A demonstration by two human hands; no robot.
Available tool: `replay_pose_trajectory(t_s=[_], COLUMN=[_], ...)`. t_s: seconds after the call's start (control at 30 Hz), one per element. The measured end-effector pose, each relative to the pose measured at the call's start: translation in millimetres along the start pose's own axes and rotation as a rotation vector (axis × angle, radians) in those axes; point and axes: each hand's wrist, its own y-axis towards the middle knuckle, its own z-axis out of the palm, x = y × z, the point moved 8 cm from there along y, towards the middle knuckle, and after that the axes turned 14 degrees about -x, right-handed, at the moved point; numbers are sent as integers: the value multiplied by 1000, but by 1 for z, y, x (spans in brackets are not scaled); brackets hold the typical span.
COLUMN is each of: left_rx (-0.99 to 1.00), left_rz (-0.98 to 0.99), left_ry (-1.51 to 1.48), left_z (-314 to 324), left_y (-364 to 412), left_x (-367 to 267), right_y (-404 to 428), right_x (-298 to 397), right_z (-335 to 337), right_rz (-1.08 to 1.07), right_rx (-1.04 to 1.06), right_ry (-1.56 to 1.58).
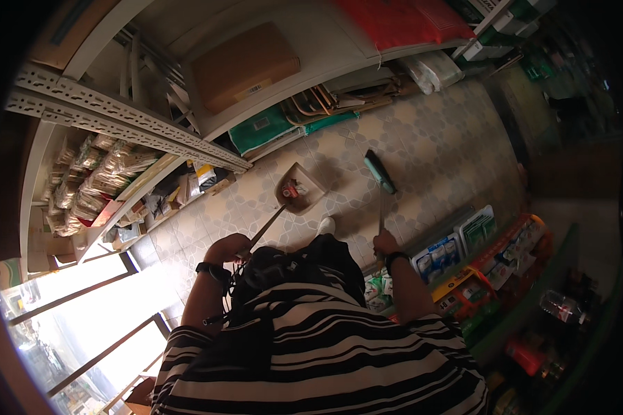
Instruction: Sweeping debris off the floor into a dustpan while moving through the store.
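Note:
My left hand (pixel 230 248) is closed around the handle of a long-handled dustpan (pixel 314 202), whose pan rests on the tiled floor ahead of me. Inside the pan lies some litter (pixel 290 190), part of it red and white. On the right, my right hand (pixel 386 245) grips the stick of a broom (pixel 379 171) with a green head. The broom head is near the floor, to the right of the dustpan and apart from it; whether its bristles touch the tiles I cannot tell. One light-coloured shoe (pixel 327 225) shows between the two tools.
A metal shelf unit (pixel 135 124) with bundled packs (pixel 104 176) stands at the left. Ahead, a shelf holds a cardboard box (pixel 246 67), with a green package (pixel 262 128) beneath. Packaged goods (pixel 438 257) line the right side. Bright glass panels (pixel 93 321) are at the lower left.

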Motion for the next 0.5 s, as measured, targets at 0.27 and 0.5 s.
replay_pose_trajectory(t_s=[0.27,0.5], left_rx=[-55,112], left_rz=[489,335], left_ry=[345,227], left_z=[-20,-44], left_y=[-8,7], left_x=[-19,-7], right_y=[-88,-81], right_x=[-13,-18], right_z=[37,20], right_rz=[-238,-231], right_rx=[41,-61], right_ry=[-146,95])
